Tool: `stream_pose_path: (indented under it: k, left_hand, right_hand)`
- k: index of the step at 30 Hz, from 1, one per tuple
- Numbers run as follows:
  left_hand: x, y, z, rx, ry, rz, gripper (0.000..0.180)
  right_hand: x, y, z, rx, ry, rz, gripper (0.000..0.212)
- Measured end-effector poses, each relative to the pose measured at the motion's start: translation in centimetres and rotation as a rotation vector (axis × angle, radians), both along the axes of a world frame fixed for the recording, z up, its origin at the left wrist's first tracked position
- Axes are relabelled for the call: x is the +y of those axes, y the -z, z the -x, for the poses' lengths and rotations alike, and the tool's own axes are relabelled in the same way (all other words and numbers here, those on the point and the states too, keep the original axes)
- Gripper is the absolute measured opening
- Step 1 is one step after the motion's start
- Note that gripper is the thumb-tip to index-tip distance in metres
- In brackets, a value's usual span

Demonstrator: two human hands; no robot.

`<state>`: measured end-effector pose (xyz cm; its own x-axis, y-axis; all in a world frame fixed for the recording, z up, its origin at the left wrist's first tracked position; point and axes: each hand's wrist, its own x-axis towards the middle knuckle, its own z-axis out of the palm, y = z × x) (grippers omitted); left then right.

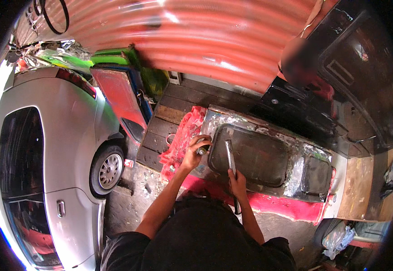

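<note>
Before me lies a scuffed metal panel (294, 174) with a large rounded dark recess and a smaller one on its right. My left hand (195, 156) is closed at the panel's left edge around a small dark object (202, 150) with a round shiny end; its kind is unclear. Over the large recess's near edge, my right hand (238, 183) grips a long silver metal tool (230, 156). The tool's silver end points away from me, above the recess, and its dark end sticks out below the hand. Whether the tool touches the panel cannot be made out.
Red cloth (185, 135) lies left of and under the panel, on dark wooden planks (174, 104). A silver car (63, 149) stands close on the left. Red and green panels (115, 86) lean behind it. A large black body part (341, 67) rises at the far right.
</note>
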<state>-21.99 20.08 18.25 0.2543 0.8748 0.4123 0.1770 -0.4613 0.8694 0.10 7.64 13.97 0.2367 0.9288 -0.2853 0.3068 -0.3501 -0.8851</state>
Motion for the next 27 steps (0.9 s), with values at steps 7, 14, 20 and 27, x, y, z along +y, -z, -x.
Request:
stream_pose_path:
  k: [7, 14, 20, 27]
  left_hand:
    - [5.2, 2.8, 0.0, 0.058, 0.086, 0.036, 0.056]
    - [7.4, 3.8, -2.0, 0.093, 0.014, 0.042, 0.051]
    - [8.2, 5.3, -3.2, 0.162, 0.040, 0.086, 0.054]
    - [8.8, 6.1, -3.8, 0.155, 0.006, 0.043, 0.055]
  right_hand:
    - [2.3, -0.2, 2.2, -0.023, -0.002, 0.104, 0.050]
    - [4.9, -0.2, 1.3, -0.060, -0.013, 0.107, 0.049]
    - [7.6, 0.1, -0.1, -0.038, -0.106, 0.113, 0.050]
    - [9.0, -1.9, -1.0, -0.122, -0.196, 0.120, 0.050]
